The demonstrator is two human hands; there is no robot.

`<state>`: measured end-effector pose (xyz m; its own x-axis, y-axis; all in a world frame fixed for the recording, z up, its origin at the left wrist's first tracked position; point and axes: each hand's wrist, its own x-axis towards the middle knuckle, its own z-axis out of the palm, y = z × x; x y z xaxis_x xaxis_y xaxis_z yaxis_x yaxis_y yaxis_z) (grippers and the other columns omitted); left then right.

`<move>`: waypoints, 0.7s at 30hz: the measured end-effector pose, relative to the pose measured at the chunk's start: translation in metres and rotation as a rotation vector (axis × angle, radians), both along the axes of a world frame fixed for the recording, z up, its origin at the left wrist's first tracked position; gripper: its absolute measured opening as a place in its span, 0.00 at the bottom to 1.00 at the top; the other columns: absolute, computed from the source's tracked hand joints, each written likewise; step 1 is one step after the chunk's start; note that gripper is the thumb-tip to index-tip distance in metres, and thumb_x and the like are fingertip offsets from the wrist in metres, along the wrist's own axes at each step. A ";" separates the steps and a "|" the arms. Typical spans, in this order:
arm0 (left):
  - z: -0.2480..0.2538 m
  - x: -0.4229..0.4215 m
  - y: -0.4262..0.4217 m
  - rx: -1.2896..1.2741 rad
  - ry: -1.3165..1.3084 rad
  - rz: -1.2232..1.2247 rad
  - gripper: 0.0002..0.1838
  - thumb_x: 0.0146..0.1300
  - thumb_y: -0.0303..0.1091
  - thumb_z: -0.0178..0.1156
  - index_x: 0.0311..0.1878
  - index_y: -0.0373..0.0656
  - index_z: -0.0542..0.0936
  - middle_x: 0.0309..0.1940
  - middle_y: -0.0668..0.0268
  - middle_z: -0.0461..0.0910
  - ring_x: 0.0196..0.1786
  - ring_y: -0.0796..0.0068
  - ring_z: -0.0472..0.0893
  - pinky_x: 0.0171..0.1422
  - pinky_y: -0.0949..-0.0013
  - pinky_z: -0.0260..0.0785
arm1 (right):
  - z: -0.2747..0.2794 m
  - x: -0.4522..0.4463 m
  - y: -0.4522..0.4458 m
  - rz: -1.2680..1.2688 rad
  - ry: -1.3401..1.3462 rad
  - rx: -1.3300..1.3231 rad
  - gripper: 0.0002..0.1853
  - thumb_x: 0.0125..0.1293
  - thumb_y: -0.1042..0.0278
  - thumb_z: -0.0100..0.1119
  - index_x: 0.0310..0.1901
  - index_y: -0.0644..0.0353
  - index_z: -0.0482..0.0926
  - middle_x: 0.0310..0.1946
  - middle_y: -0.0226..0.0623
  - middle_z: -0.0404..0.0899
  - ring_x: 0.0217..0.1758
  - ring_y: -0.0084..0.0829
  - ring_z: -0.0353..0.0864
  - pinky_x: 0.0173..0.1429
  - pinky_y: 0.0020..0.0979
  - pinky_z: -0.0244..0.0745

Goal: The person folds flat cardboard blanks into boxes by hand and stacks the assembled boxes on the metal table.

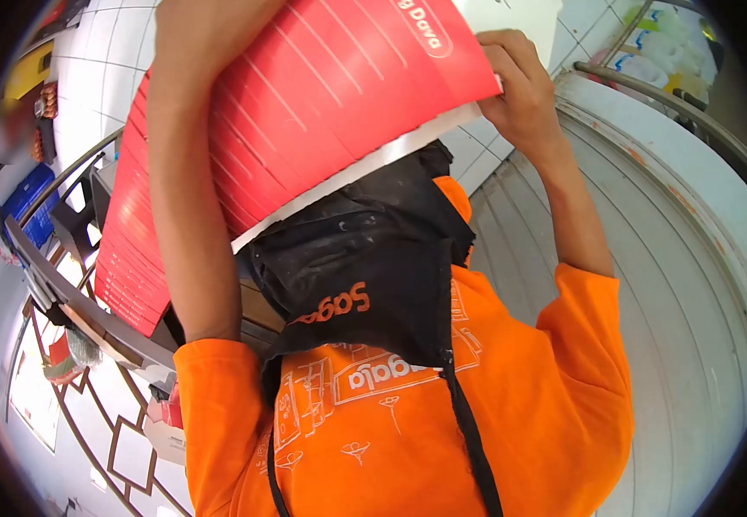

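Note:
A large red printed paper piece (pixel 304 112) with rows of white lines and a white underside spans the upper middle of the view. Its lines look like overlapping edges, though I cannot tell whether it is one sheet or a fanned stack. My right hand (pixel 520 90) grips its right edge, fingers curled over the corner. Across its left part lies my left forearm; my left hand (pixel 210 30) runs up to the top border, its fingers out of sight. Below the paper, a black apron (pixel 365 250) hangs bunched over an orange shirt (pixel 408 431).
A grey ribbed surface (pixel 649 302) stretches along the right, edged by a metal rail (pixel 683 108). Plastic bags (pixel 649 52) lie beyond it. At left are a blue crate (pixel 30 202), a curved rail (pixel 98 323) and a metal lattice (pixel 132 452). White floor tiles (pixel 102 77) show behind.

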<state>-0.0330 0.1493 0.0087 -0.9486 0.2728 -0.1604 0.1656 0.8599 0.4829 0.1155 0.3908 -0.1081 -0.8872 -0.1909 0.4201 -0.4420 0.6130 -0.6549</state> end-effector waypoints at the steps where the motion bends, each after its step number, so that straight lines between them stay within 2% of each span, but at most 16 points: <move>1: 0.000 -0.002 -0.001 0.011 -0.017 -0.024 0.42 0.64 0.74 0.64 0.59 0.40 0.85 0.39 0.53 0.91 0.35 0.58 0.91 0.46 0.62 0.84 | -0.002 0.003 -0.002 -0.001 -0.020 -0.023 0.21 0.50 0.85 0.69 0.47 0.57 0.80 0.45 0.36 0.80 0.48 0.44 0.80 0.53 0.41 0.75; 3: 0.001 -0.007 -0.004 0.033 -0.041 -0.070 0.43 0.63 0.74 0.64 0.59 0.39 0.86 0.38 0.53 0.91 0.36 0.58 0.92 0.46 0.61 0.84 | 0.001 0.005 -0.004 0.017 -0.110 -0.055 0.21 0.52 0.86 0.67 0.48 0.59 0.80 0.46 0.39 0.81 0.50 0.46 0.80 0.53 0.42 0.77; 5: 0.011 -0.007 0.002 0.016 -0.141 -0.022 0.42 0.63 0.74 0.64 0.59 0.40 0.86 0.39 0.52 0.91 0.37 0.56 0.92 0.47 0.61 0.84 | 0.013 0.010 -0.003 0.048 -0.252 -0.073 0.20 0.55 0.87 0.64 0.50 0.61 0.81 0.47 0.42 0.81 0.51 0.49 0.81 0.54 0.43 0.78; 7: 0.003 -0.010 0.000 -0.007 -0.135 0.001 0.42 0.63 0.74 0.64 0.60 0.41 0.86 0.41 0.51 0.92 0.38 0.55 0.92 0.48 0.61 0.84 | 0.025 0.017 0.001 0.073 -0.332 -0.069 0.18 0.58 0.87 0.63 0.51 0.62 0.82 0.45 0.43 0.82 0.51 0.49 0.81 0.54 0.43 0.78; 9: 0.003 -0.010 -0.003 0.004 -0.090 -0.049 0.42 0.63 0.75 0.65 0.63 0.44 0.86 0.44 0.52 0.92 0.42 0.51 0.92 0.54 0.59 0.83 | 0.033 0.019 0.003 0.086 -0.376 -0.074 0.17 0.60 0.87 0.62 0.51 0.63 0.82 0.44 0.45 0.82 0.50 0.50 0.81 0.53 0.43 0.78; 10: -0.002 -0.002 -0.008 -0.001 -0.021 -0.053 0.44 0.60 0.79 0.63 0.64 0.51 0.86 0.47 0.54 0.92 0.51 0.53 0.91 0.62 0.56 0.79 | 0.032 0.023 0.001 0.090 -0.388 -0.091 0.17 0.61 0.87 0.61 0.52 0.64 0.83 0.43 0.45 0.82 0.50 0.50 0.81 0.53 0.43 0.78; 13: -0.006 -0.002 -0.011 -0.018 0.061 -0.105 0.43 0.60 0.77 0.64 0.65 0.52 0.85 0.49 0.56 0.91 0.51 0.52 0.91 0.64 0.56 0.79 | 0.023 0.032 -0.028 0.019 -0.402 -0.260 0.16 0.61 0.86 0.62 0.51 0.64 0.83 0.42 0.45 0.83 0.47 0.48 0.80 0.51 0.41 0.78; 14: -0.006 0.001 -0.012 -0.030 0.099 -0.123 0.39 0.64 0.73 0.63 0.67 0.54 0.84 0.55 0.59 0.90 0.56 0.53 0.89 0.66 0.56 0.78 | 0.024 0.034 -0.037 -0.030 -0.440 -0.312 0.16 0.61 0.86 0.62 0.51 0.63 0.83 0.42 0.45 0.83 0.46 0.48 0.80 0.50 0.41 0.77; 17: -0.008 0.000 -0.016 0.118 0.104 -0.192 0.34 0.70 0.68 0.61 0.70 0.56 0.81 0.62 0.60 0.87 0.61 0.56 0.87 0.67 0.57 0.78 | 0.032 0.030 -0.031 0.025 -0.597 -0.305 0.15 0.64 0.82 0.62 0.52 0.63 0.84 0.44 0.45 0.85 0.47 0.48 0.79 0.51 0.40 0.76; 18: -0.002 -0.003 -0.019 0.168 0.026 -0.248 0.31 0.74 0.63 0.58 0.72 0.58 0.80 0.66 0.59 0.84 0.64 0.56 0.85 0.68 0.58 0.77 | 0.037 0.026 -0.023 0.069 -0.578 -0.258 0.14 0.65 0.81 0.62 0.52 0.63 0.84 0.46 0.46 0.85 0.47 0.47 0.80 0.53 0.40 0.76; 20: -0.007 -0.025 -0.029 0.329 -0.056 -0.407 0.29 0.75 0.60 0.58 0.73 0.58 0.79 0.66 0.58 0.83 0.65 0.56 0.84 0.68 0.58 0.77 | 0.052 0.014 -0.009 0.145 -0.524 -0.151 0.14 0.66 0.78 0.62 0.53 0.63 0.84 0.49 0.46 0.86 0.49 0.46 0.80 0.56 0.40 0.75; 21: -0.008 -0.037 -0.033 0.412 -0.093 -0.492 0.29 0.75 0.59 0.58 0.73 0.58 0.79 0.67 0.57 0.83 0.66 0.56 0.84 0.68 0.57 0.78 | 0.059 0.010 -0.009 0.147 -0.472 -0.222 0.13 0.68 0.77 0.62 0.53 0.64 0.84 0.51 0.46 0.86 0.49 0.44 0.80 0.58 0.39 0.75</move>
<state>-0.0697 0.1164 0.0004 -0.6845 0.7286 -0.0248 0.4347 0.4352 0.7884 0.1254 0.3817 -0.0486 -0.9600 -0.2789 0.0267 -0.1389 0.3913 -0.9097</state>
